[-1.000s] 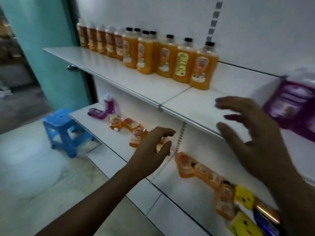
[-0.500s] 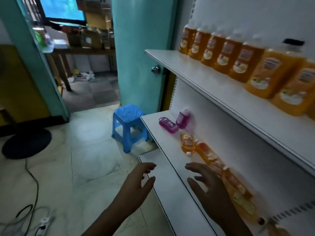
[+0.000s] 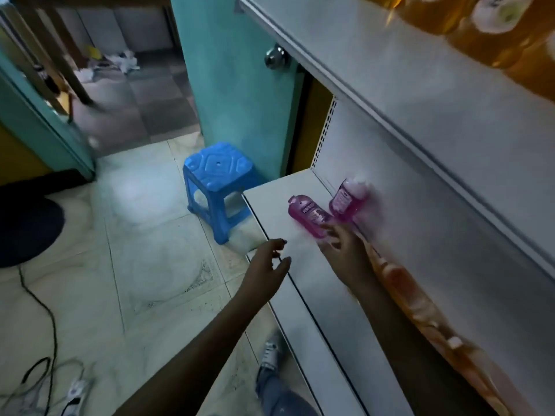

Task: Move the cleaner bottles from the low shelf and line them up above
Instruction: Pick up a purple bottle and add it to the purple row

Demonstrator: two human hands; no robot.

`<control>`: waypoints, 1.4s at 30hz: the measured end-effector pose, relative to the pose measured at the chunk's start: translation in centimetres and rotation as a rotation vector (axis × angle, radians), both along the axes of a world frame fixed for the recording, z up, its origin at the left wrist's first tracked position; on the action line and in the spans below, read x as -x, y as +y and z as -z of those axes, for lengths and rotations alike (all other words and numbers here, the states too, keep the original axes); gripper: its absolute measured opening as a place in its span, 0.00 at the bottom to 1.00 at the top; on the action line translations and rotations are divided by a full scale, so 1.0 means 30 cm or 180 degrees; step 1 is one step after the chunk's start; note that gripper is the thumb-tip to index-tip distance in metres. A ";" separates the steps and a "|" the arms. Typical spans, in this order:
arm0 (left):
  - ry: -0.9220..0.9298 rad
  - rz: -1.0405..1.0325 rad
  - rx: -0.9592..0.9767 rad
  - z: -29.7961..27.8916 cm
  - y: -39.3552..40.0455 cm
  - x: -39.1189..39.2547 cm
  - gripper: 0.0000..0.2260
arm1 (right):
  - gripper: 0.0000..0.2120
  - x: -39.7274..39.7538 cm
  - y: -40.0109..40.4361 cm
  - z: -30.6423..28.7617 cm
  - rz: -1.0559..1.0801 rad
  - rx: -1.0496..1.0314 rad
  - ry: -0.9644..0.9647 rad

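Two pink cleaner bottles sit at the far end of the low white shelf (image 3: 279,187). One pink bottle (image 3: 307,213) lies flat; the other pink bottle (image 3: 345,201) stands against the back panel. My right hand (image 3: 342,247) reaches over the shelf, its spread fingertips at the base of the lying bottle, not closed round it. My left hand (image 3: 268,262) hovers with relaxed fingers over the shelf's front edge and holds nothing. Orange bottles (image 3: 411,298) lie in a blurred row along the back of the low shelf. More orange bottles (image 3: 495,28) stand on the upper shelf (image 3: 375,70).
A blue plastic stool (image 3: 217,181) stands on the tiled floor at the shelf's end, beside a teal door (image 3: 231,79) with a knob. Cables (image 3: 45,355) trail over the floor at lower left. My leg and shoe (image 3: 271,361) are close to the shelf base.
The view swung left and down from the upper shelf to the low one. My right hand has moved forward along the shelf to the lying pink bottle; my left hand followed.
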State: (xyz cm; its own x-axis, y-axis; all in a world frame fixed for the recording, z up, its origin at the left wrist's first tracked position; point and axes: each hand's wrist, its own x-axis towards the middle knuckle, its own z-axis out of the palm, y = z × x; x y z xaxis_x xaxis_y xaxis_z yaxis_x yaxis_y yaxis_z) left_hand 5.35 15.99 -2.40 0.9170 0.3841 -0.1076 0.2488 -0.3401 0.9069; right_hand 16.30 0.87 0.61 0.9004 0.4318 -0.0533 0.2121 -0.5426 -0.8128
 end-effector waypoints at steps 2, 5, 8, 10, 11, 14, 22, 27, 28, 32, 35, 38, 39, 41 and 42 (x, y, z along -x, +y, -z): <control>0.0149 -0.0016 0.0087 0.054 0.051 -0.157 0.17 | 0.18 -0.155 0.089 0.082 0.0089 0.0232 0.0094; 0.0573 -0.0010 0.0399 0.144 0.113 -0.361 0.23 | 0.23 -0.317 0.174 0.214 0.0254 0.0693 0.0202; 0.1287 -0.0076 0.1231 0.236 0.152 -0.523 0.19 | 0.28 -0.402 0.211 0.348 0.0713 0.1106 0.0633; 0.1383 -0.0129 0.1636 0.282 0.159 -0.602 0.11 | 0.29 -0.432 0.225 0.401 0.0885 0.1470 0.0610; 0.1377 -0.0182 0.1959 0.301 0.157 -0.635 0.10 | 0.31 -0.437 0.230 0.401 0.0891 0.1714 0.0598; 0.1392 -0.0354 0.2825 0.349 0.126 -0.691 0.10 | 0.26 -0.431 0.230 0.389 0.0700 0.2219 0.0742; 0.1598 0.0849 0.2726 0.216 0.210 -0.559 0.05 | 0.17 -0.156 0.197 0.087 0.1291 0.0770 0.1165; 0.0926 0.2337 0.2608 -0.047 0.304 -0.380 0.15 | 0.32 0.143 0.201 -0.209 0.1388 -0.0157 0.0451; 0.0833 0.2558 0.2506 -0.093 0.310 -0.351 0.16 | 0.34 0.190 0.204 -0.257 0.1350 -0.0129 0.0314; 0.0430 0.3207 0.1892 -0.321 0.258 -0.248 0.14 | 0.37 0.367 0.170 -0.429 0.1583 0.0031 -0.0380; 0.0015 0.3452 0.1714 -0.451 0.174 -0.171 0.10 | 0.38 0.499 0.117 -0.519 0.1870 -0.0129 -0.0743; -0.0296 0.3586 0.1718 -0.545 0.070 -0.071 0.12 | 0.40 0.639 0.045 -0.597 0.2020 -0.0069 -0.1119; -0.0384 0.3631 0.1705 -0.576 0.028 -0.028 0.13 | 0.41 0.690 0.017 -0.624 0.2059 0.0027 -0.1252; -0.0609 0.3710 0.1700 -0.625 -0.061 0.060 0.15 | 0.41 0.794 -0.047 -0.680 0.2138 0.0271 -0.1535; -0.0743 0.3733 0.1727 -0.648 -0.107 0.102 0.16 | 0.41 0.841 -0.082 -0.709 0.2177 0.0342 -0.1662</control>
State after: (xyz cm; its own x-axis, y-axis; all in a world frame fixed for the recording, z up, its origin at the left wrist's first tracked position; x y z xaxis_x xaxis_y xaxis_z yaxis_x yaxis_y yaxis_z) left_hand 2.30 12.78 17.03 0.6920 -0.6906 0.2103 -0.1236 0.1737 0.9770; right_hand -8.93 -1.60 21.89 0.8811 -0.1971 0.4298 0.1428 -0.7555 -0.6394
